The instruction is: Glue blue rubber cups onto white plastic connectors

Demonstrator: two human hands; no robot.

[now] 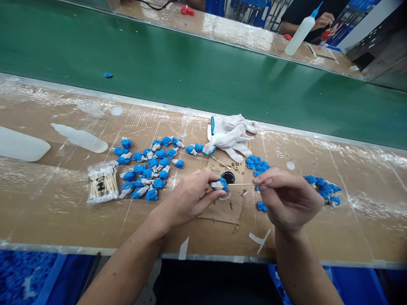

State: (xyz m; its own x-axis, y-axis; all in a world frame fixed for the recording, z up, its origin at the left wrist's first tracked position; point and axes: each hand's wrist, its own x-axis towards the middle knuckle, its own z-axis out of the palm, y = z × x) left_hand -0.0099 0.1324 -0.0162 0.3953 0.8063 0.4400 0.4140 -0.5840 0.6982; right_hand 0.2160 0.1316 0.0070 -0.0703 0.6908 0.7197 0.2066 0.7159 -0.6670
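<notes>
My left hand [193,192] pinches a small blue and grey piece [220,184] between thumb and fingers. A thin wooden swab stick [241,184] runs sideways from that piece to my right hand [286,195], whose thumb and fingertips grip its far end. The stick's tip is hidden at the blue part. Just behind the piece, a small round pot of black liquid [228,177] rests on a stained cardboard sheet [233,209]. Another swab [221,162] lies on the sheet. Several blue and grey pieces [152,162] are spread left of my left hand.
White gloves [230,137] lie behind the pot. More blue pieces [324,188] sit at the right. A swab bag [102,182] and plastic bottles [81,137] are at the left. Beyond the green belt [159,63], a person's hands [327,27] work near a bottle [300,36].
</notes>
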